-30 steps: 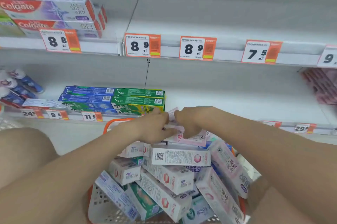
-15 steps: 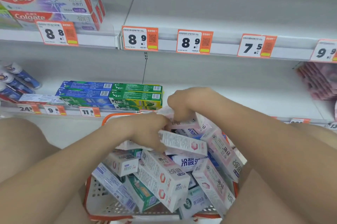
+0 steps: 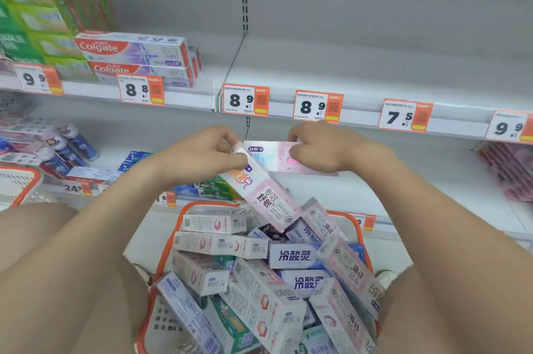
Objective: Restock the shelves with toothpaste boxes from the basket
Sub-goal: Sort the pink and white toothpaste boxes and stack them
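An orange-rimmed white basket [image 3: 161,273] sits between my knees, piled with several toothpaste boxes [image 3: 268,290]. My left hand [image 3: 202,154] grips the top end of a pink and white toothpaste box [image 3: 265,195], which slants down toward the basket. My right hand [image 3: 320,148] holds a second pink and white box [image 3: 268,156] level, in front of the middle shelf. Both boxes are lifted above the pile. The upper shelf [image 3: 360,71] to the right of the Colgate boxes [image 3: 135,50] is bare.
Price tags [image 3: 245,99] run along the upper shelf edge. Green boxes [image 3: 31,22] stand at the far left. Blue and green boxes [image 3: 207,187] and bottles [image 3: 72,146] lie on the lower shelf, pink packs [image 3: 510,169] at the right. Another basket [image 3: 17,183] is at left.
Both hands rose out of the basket, each lifting a pink and white box up toward the shelves. The view tilted upward, showing more of the upper shelf.
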`<state>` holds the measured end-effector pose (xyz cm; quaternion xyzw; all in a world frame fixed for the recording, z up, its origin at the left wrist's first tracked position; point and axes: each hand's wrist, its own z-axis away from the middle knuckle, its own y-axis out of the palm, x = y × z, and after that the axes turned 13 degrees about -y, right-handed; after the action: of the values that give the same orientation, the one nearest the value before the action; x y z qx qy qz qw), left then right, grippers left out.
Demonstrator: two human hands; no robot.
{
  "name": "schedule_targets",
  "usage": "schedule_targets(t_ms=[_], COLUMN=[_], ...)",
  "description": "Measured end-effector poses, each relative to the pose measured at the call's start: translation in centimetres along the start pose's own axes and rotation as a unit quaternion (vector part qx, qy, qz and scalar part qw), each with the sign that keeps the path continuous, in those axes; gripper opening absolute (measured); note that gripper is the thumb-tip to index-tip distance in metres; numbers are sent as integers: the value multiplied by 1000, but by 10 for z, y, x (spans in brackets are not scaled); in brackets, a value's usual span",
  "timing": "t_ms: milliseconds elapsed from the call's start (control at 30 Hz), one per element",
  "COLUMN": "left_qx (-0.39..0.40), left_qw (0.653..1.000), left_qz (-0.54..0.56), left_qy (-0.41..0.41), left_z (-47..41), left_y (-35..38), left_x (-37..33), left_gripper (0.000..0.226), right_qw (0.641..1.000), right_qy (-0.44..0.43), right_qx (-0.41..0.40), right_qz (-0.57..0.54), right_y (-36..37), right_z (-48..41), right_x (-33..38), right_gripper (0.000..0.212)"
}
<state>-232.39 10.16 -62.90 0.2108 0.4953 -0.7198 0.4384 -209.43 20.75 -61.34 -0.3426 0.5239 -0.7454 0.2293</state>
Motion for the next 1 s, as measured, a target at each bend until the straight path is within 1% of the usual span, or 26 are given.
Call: schedule_targets(t_ms=[67,100,167,200,233,300,333,367,433,500,567,600,667,700,767,800,833,867,900,933,967,1000], left_qx=[-44,-65,-104,-118,-134,-176,-195,-208,-217,-220,-218,-214,-205,-199,-183,-174,-161,-149,-138,-133,-137,-149], left_qw=[999,997,992,989,986,980,978,976,975,973,969,966,958,954,944,941,943,946,949,949,946,940], left_qz=[32,45,72,89,104,97,80,63,46,62,116,145,199,225,274,289,291,285,279,278,285,300], left_qy=[1,5,10,9,6,-1,-4,-1,7,11,12,10,5,4,6,13,23,35,48,59,66,71], left_z=[-2,-4,-10,-14,-18,-27,-32,-35,-40,-44,-48,-50,-53,-53,-54,-55,-54,-54,-53,-52,-52,-52], left_y=[-7,-11,-18,-21,-24,-29,-32,-34,-41,-48,-56,-59,-65,-67,-69,-70,-71,-72,-71,-70,-68,-66], left_x=[-1,-2,-6,-8,-10,-14,-15,-18,-21,-23,-29,-32,-36,-38,-42,-44,-47,-49,-52,-54,-56,-58], left_gripper=[42,37,30,27,25,26,26,25,23,23,22,18,13,15,18,20,20,20,21,25,31,37], right_qw=[992,980,935,913,893,867,862,864,888,924,952,957,960,958,937,921,906,894,881,870,865,863], right_qy=[8,11,-13,-29,-34,-1,20,35,43,15,-37,-61,-89,-92,-85,-87,-100,-127,-162,-191,-211,-219], right_qx=[-123,-201,-354,-408,-446,-480,-480,-473,-439,-368,-291,-270,-259,-269,-337,-379,-405,-403,-371,-329,-301,-294], right_qz=[4,4,-3,13,50,137,162,168,133,106,93,80,52,47,37,2,-64,-153,-246,-314,-343,-347], right_y=[-4,-5,-6,-7,-9,-15,-18,-22,-25,-24,-23,-24,-25,-26,-30,-32,-34,-37,-39,-40,-41,-41], right_z=[-4,-8,-18,-26,-35,-57,-68,-79,-101,-119,-129,-132,-133,-132,-124,-119,-113,-108,-102,-97,-92,-89], right_x=[1,2,5,5,3,-4,-8,-12,-23,-33,-38,-38,-34,-31,-22,-16,-8,0,8,14,19,21], right_gripper=[32,35,41,42,42,41,43,46,48,50,48,47,44,42,42,43,43,46,52,60,68,74])
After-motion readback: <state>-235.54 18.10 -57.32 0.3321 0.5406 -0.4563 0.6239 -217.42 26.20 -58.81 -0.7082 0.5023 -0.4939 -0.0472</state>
